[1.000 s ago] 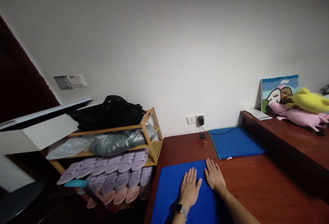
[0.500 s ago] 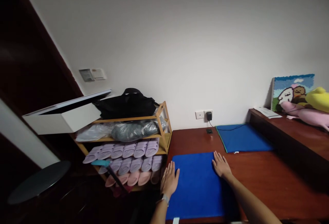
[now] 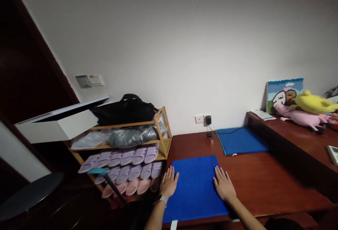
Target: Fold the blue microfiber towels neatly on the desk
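Note:
A bright blue cloth (image 3: 195, 187) lies flat on the reddish-brown wooden desk (image 3: 264, 187), a white tag sticking out at its near edge. My left hand (image 3: 169, 183) rests flat on the cloth's left edge, fingers stretched forward, with a band on the wrist. On the right edge of the same cloth lies my right hand (image 3: 224, 185), palm down with its fingers apart. Neither hand grips anything. Farther back to the right is a second blue cloth (image 3: 241, 141) with a green border and a small white label.
Left of the desk stands a wooden shoe rack (image 3: 163, 131) with several slippers (image 3: 128, 156), a black bag (image 3: 126, 110) and an open white box (image 3: 76, 122). A black plug (image 3: 208, 120) sits in the wall socket. Plush toys (image 3: 314, 101) lie on the raised ledge at right.
My right hand has slid slightly nearer along the cloth's right edge. My left hand stays flat at the left edge. The view has turned a little to the right.

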Tool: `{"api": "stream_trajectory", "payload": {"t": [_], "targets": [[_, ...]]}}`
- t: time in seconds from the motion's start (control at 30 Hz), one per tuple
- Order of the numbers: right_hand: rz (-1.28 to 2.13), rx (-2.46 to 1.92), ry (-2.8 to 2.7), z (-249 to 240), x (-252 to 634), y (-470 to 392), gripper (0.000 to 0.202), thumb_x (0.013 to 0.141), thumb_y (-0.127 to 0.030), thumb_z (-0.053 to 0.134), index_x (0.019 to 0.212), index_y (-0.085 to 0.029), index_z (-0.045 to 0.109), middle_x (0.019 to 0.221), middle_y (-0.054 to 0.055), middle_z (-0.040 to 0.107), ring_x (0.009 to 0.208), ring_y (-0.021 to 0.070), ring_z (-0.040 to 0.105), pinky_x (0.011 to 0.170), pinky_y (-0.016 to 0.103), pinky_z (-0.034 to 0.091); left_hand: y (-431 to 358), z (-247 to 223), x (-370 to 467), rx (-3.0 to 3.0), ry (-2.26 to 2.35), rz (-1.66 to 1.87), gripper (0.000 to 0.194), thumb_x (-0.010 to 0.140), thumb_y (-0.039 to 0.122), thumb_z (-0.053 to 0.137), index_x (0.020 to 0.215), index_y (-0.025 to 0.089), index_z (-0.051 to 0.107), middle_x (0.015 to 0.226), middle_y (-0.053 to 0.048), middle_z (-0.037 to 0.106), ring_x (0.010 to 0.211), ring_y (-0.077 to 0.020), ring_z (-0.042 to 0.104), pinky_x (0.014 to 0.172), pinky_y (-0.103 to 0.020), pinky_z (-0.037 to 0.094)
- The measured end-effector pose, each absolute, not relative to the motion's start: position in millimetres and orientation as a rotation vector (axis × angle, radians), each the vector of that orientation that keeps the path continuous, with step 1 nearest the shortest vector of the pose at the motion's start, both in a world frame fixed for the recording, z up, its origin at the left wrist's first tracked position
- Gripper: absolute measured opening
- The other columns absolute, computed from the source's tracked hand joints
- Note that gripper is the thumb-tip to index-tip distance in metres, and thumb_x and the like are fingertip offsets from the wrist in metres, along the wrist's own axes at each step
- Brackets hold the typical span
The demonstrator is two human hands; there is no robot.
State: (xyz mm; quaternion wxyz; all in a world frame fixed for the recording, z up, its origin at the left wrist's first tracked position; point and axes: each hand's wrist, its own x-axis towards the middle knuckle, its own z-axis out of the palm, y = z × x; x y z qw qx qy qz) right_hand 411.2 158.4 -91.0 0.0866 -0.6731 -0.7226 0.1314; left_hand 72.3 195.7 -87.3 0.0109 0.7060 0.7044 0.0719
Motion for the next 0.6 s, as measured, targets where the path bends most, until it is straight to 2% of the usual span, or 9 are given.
{"api": "stream_trajectory", "payload": {"t": [0.13,0.23,0.33,0.43,0.6], "targets": [[0.431,-1.987,-2.137,-86,412,160,0.071,0.103,-0.044,0.017,0.166,-0.013,0.021,0.173,0.002,0.019,0.161,0.0220,0.014,0.132,0.044,0.011,188,-73,132,2.360,2.093,0.348,0.069,0.109,0.048,0.018,0.164,0.010,0.031,0.171,-0.013,0.027,0.159,-0.0256,0.025,0.131,-0.048,0.023],[0.429,-1.981,-2.147,-85,413,159,0.070,0.103,-0.043,0.016,0.166,-0.011,0.021,0.173,0.003,0.019,0.161,0.0226,0.015,0.132,0.045,0.011,175,-77,200,2.534,1.757,0.341,0.069,0.109,0.053,0.017,0.165,0.014,0.029,0.172,-0.009,0.028,0.159,-0.0229,0.025,0.131,-0.045,0.025],[0.421,-1.970,-2.156,-87,414,158,0.070,0.103,-0.041,0.019,0.165,-0.011,0.023,0.173,0.003,0.020,0.162,0.0233,0.015,0.132,0.045,0.011,162,-89,242,2.561,1.613,0.323,0.067,0.109,0.051,0.013,0.165,0.017,0.028,0.172,-0.007,0.030,0.159,-0.0212,0.026,0.131,-0.044,0.025],[0.399,-1.957,-2.151,-89,414,159,0.069,0.103,-0.041,0.019,0.165,-0.012,0.024,0.173,0.004,0.022,0.161,0.0235,0.016,0.131,0.046,0.012,153,-98,229,2.498,1.697,0.292,0.069,0.109,0.053,0.013,0.165,0.017,0.029,0.171,-0.008,0.030,0.159,-0.0230,0.026,0.131,-0.046,0.024],[0.385,-1.990,-2.153,-91,413,159,0.069,0.103,-0.043,0.016,0.166,-0.013,0.021,0.173,0.002,0.019,0.161,0.0222,0.015,0.131,0.045,0.012,143,-98,131,2.250,2.081,0.217,0.074,0.107,0.057,0.018,0.164,0.012,0.030,0.171,-0.012,0.026,0.159,-0.0271,0.024,0.130,-0.051,0.024]]}}
